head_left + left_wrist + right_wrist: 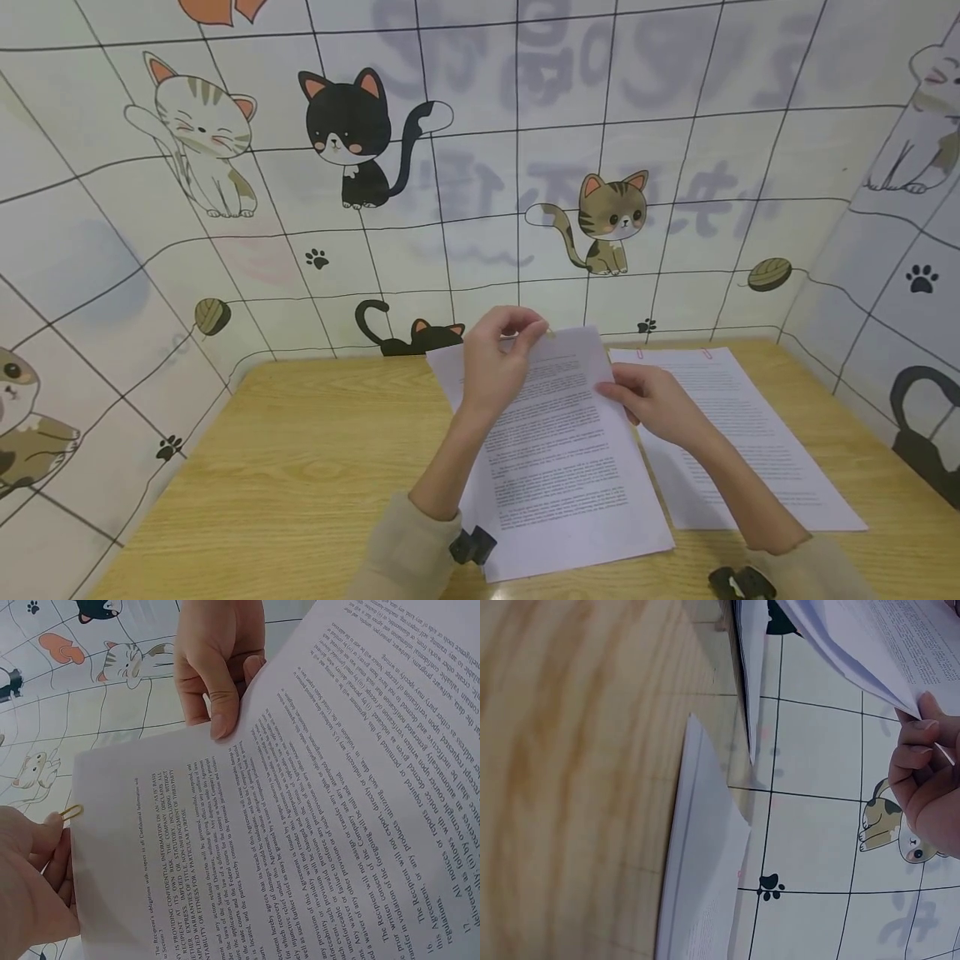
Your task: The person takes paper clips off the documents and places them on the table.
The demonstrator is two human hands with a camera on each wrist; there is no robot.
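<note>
A stack of printed sheets (pixel 555 467) is held up at a tilt above the table. At its top edge sits a yellow paper clip (pixel 71 812), which my left hand (pixel 498 367) pinches between thumb and fingers. My right hand (pixel 660 404) grips the right edge of the stack near the top, with the thumb on the printed face (pixel 337 787) and the fingers mostly hidden behind. In the right wrist view the right hand (pixel 926 780) holds the corner side of the loosely bowed sheets (pixel 877 652).
To the right, a second printed stack (pixel 750 450) lies flat on the wooden table (pixel 315 450), with two pink paper clips (pixel 707 354) along its top edge. Behind the table stands a wall covering (pixel 480 183) with cartoon cats and a grid.
</note>
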